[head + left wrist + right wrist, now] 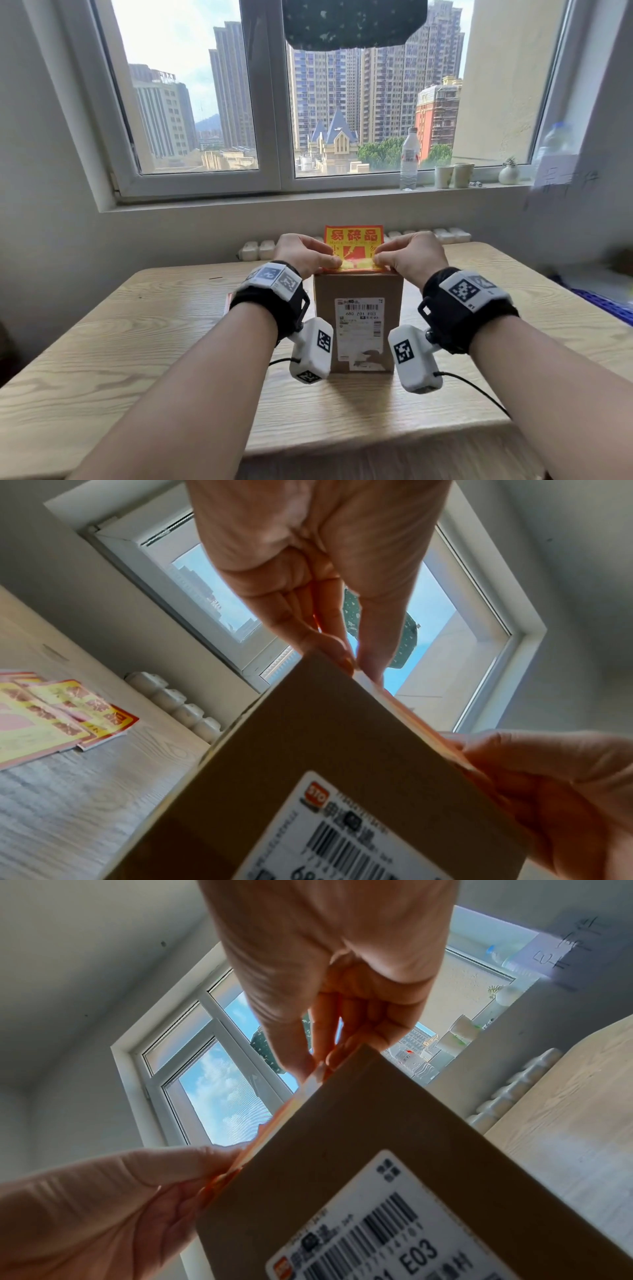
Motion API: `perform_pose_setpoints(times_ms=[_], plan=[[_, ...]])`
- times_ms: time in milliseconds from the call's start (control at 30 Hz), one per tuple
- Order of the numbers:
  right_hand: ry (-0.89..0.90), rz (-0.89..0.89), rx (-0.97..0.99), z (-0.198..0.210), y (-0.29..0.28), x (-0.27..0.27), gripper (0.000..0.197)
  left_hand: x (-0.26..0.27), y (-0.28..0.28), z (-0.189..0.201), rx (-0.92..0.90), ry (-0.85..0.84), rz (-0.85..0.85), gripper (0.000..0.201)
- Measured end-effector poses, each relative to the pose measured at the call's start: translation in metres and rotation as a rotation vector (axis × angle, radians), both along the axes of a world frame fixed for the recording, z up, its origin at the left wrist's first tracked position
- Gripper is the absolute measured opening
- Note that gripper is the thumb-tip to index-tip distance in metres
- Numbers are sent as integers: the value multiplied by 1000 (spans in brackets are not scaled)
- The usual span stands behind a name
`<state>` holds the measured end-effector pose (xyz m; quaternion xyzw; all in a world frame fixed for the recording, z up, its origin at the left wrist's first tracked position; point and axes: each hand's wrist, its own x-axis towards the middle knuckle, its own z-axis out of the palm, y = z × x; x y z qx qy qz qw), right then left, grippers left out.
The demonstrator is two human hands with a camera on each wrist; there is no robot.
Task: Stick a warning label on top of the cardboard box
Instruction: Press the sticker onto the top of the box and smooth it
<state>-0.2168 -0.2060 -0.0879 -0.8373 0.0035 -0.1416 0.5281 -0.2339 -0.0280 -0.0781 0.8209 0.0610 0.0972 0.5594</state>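
Label (353, 240) pinched between both hands (303, 254) over box (359, 294) top edge.

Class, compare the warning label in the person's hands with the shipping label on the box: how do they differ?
The warning label is red and yellow; the shipping label is white with black barcodes. The warning label stands up from the top near edge of the cardboard box, pinched by the left hand and right hand; the shipping label lies stuck flat on its front. Both carry print.
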Motion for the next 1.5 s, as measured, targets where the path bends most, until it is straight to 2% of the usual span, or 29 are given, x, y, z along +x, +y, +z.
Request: perform_pose_setpoints(times_ms=[233,433,667,767,1000,1167,1233,1267,1333,1400,1433,1500], plan=[[11,15,-49,0,0,-4,19,1,0,-3,177,-37,10,35],[-32,7,-161,-3,2,-5,24,5,-2,-6,238,-41,35,25],[-61,-24,-261,-9,11,-5,31,4,-10,-6,381,-42,49,42],[1,-14,-223,-8,7,-2,34,5,-8,-6,367,30,31,49],[59,119,-117,-2,-8,-5,23,6,5,-9,121,159,-62,51],[55,117,-91,0,-12,-1,25,11,8,1,174,182,-24,43],[28,75,-149,-3,-7,3,35,14,7,3,234,148,67,52],[18,62,-187,-4,-3,4,44,17,6,2,247,135,104,62],[15,103,-231,-8,2,8,60,22,0,-2,181,138,89,100],[40,205,-168,-9,4,11,70,30,-6,-10,102,148,2,136],[60,249,-123,-9,3,12,73,35,-7,-14,74,152,-19,142],[100,288,-46,-9,1,16,79,39,-9,-17,39,163,-12,129]])
